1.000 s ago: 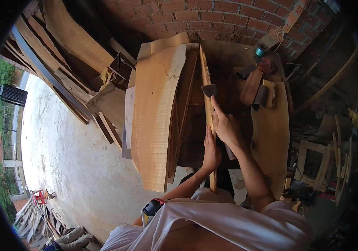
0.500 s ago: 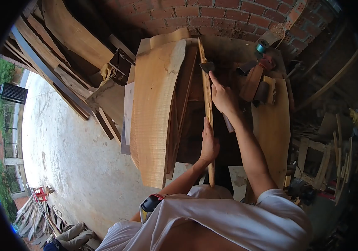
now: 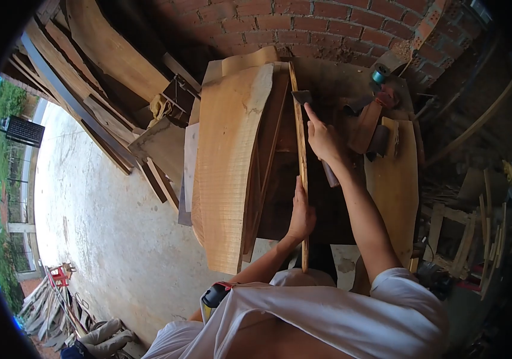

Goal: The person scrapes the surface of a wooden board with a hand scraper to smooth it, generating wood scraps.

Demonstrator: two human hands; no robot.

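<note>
Reaches forward with both bare arms from short white sleeves. Holds the right arm farther out, nearly straight, with the right hand closed in a grip and its index finger pointing ahead. Bends the left arm at the elbow and holds the left hand nearer the body, thumb up, fingers folded in a grip, just beside the right forearm.

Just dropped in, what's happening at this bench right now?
A person works on a long thin wooden strip laid along the workbench. The left hand holds the strip near its close end. The right hand, index finger extended, presses a dark-bladed tool against it near the far end. A wide slab lies beside it.
</note>
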